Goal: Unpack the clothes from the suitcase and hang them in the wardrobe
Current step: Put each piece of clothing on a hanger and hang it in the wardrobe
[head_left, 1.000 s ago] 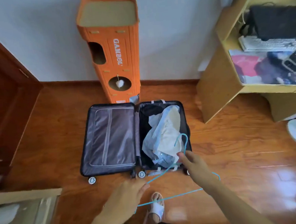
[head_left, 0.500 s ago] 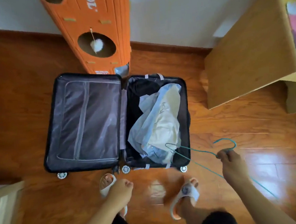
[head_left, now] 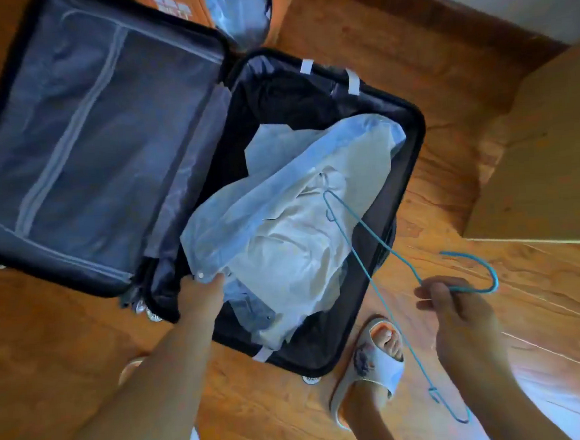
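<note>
Blue hanger (head_left: pixel 361 230) in right hand (head_left: pixel 459 306)

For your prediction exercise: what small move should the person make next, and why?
Probably lift the pale blue shirt out of the suitcase: the left hand already pinches its edge, while the right hand holds the blue hanger ready.

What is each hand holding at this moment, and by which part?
The right hand grips the blue wire hanger at the base of its hook. The left hand pinches the light blue garment by its near edge.
</note>
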{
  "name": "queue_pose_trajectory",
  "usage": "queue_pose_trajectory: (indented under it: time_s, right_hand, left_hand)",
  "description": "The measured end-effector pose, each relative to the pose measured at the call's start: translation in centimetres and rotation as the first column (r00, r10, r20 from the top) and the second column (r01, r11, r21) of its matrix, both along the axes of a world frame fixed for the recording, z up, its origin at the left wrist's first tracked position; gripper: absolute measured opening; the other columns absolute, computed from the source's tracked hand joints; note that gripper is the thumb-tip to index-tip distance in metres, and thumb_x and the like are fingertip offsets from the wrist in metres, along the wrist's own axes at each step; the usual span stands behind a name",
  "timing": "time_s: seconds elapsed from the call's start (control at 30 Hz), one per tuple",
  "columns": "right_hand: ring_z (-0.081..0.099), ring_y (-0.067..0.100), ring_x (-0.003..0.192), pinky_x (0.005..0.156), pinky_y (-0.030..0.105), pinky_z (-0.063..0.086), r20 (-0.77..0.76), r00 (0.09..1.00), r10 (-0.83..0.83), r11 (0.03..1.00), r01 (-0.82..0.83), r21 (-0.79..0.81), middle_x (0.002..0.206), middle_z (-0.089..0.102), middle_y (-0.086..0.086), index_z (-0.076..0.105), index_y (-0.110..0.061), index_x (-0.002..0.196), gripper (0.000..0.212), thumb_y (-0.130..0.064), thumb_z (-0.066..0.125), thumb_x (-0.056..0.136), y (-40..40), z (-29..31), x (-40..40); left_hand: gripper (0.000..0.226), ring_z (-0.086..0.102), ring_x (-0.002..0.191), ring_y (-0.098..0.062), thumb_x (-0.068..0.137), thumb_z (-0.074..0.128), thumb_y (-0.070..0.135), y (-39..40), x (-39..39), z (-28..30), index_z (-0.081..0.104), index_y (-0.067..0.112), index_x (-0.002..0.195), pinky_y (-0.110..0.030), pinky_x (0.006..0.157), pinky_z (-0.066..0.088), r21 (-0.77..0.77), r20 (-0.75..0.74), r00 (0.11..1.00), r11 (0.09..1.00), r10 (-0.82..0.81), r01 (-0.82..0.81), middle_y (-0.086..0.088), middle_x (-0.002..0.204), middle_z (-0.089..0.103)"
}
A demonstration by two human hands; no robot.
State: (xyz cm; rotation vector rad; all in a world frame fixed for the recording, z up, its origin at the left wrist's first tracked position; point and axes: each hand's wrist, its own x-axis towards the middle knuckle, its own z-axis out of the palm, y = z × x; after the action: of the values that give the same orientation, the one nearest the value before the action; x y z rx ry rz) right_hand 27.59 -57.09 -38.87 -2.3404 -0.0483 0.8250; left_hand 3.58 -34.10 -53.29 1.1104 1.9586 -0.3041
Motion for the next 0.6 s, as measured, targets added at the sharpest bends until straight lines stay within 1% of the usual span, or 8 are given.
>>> queue_pose_trajectory:
  time_s: [0.07,0.13,0.23,0.33,0.4,0.47,0.5,0.6]
  right_hand:
    - [0.069,0.020,0.079,0.079,0.040,0.048,0.007,1.000,-0.001,1.000,0.001,-0.014,0.090,0.073,0.001,0.064,-0.022,0.090,0.024,-0.015,0.046,0.104,-1.4,-0.8,0.8]
    - [0.068,0.021,0.081,0.080,0.040,0.048,0.004,1.000,0.028,0.999,-0.028,-0.046,0.091,0.072,0.001,0.064,-0.022,0.091,0.023,-0.016,0.045,0.104,-2.3,-0.3,0.9]
    - [0.068,0.016,0.079,0.079,0.041,0.047,-0.001,0.998,0.062,0.993,-0.062,-0.103,0.089,0.072,-0.002,0.063,-0.024,0.089,0.023,-0.017,0.046,0.104,-2.8,1.7,-0.5]
    - [0.066,0.003,0.071,0.072,0.035,0.047,0.035,0.999,0.022,0.993,-0.018,-0.119,0.086,0.072,0.001,0.062,-0.024,0.087,0.022,-0.015,0.049,0.103,-3.2,5.3,-2.5]
    - [0.068,0.008,0.072,0.073,0.032,0.049,0.041,0.998,-0.040,0.997,0.043,-0.065,0.086,0.071,0.004,0.061,-0.025,0.086,0.025,-0.011,0.049,0.102,-3.2,9.3,-3.9]
    - [0.070,0.029,0.082,0.081,0.044,0.050,0.067,0.994,-0.091,0.996,0.093,-0.014,0.086,0.069,0.001,0.059,-0.028,0.085,0.027,-0.011,0.048,0.103,-2.7,15.2,-5.1]
    - [0.069,0.032,0.084,0.083,0.046,0.050,0.082,0.990,-0.117,0.993,0.117,0.002,0.085,0.069,-0.002,0.059,-0.030,0.084,0.027,-0.013,0.048,0.103,-2.3,18.7,-5.5]
    - [0.067,0.028,0.082,0.083,0.043,0.050,0.178,0.975,-0.133,0.988,0.115,0.106,0.084,0.069,-0.005,0.061,-0.033,0.083,0.026,-0.018,0.050,0.101,-0.8,29.1,-6.2]
  left_hand:
    - [0.034,0.060,0.096,-0.038,0.096,0.061,0.029,-0.5,0.6,0.0,0.061,0.003,0.118,-0.040,0.078,0.046,0.056,0.018,1.000,0.998,-0.013,0.012,-0.017,0.110,0.065]
    - [0.022,0.055,0.089,-0.031,0.100,0.055,0.023,-0.7,0.8,1.5,0.060,0.006,0.112,-0.038,0.074,0.041,0.149,0.082,0.993,0.984,0.090,-0.102,-0.013,0.101,0.060]
    - [0.022,0.059,0.099,-0.030,0.103,0.051,0.023,-1.0,0.4,6.3,0.057,0.013,0.121,-0.038,0.082,0.044,0.241,0.256,0.962,0.958,0.094,-0.158,-0.005,0.106,0.062]
    - [0.016,0.060,0.108,-0.029,0.106,0.048,0.027,0.3,0.9,12.8,0.052,0.020,0.120,-0.040,0.091,0.047,0.199,0.436,0.889,0.949,0.137,-0.244,0.001,0.109,0.062]
    - [0.027,0.057,0.117,-0.026,0.104,0.052,0.034,3.0,2.4,19.8,0.056,0.022,0.128,-0.044,0.101,0.047,0.149,0.526,0.832,0.943,0.178,-0.296,0.000,0.124,0.060]
    - [0.013,0.060,0.106,-0.023,0.100,0.057,0.031,6.4,4.0,28.6,0.067,0.029,0.108,-0.037,0.089,0.050,0.180,0.635,0.770,0.959,0.057,-0.219,0.000,0.112,0.065]
    - [0.011,0.060,0.097,-0.021,0.100,0.058,0.026,7.7,4.6,33.9,0.068,0.029,0.097,-0.034,0.081,0.047,0.219,0.663,0.748,0.959,-0.011,-0.179,0.000,0.102,0.066]
    - [0.019,0.058,0.085,-0.014,0.102,0.057,0.017,9.8,4.5,49.8,0.070,0.027,0.095,-0.032,0.074,0.042,0.337,0.726,0.640,0.941,-0.251,-0.013,0.002,0.092,0.067]
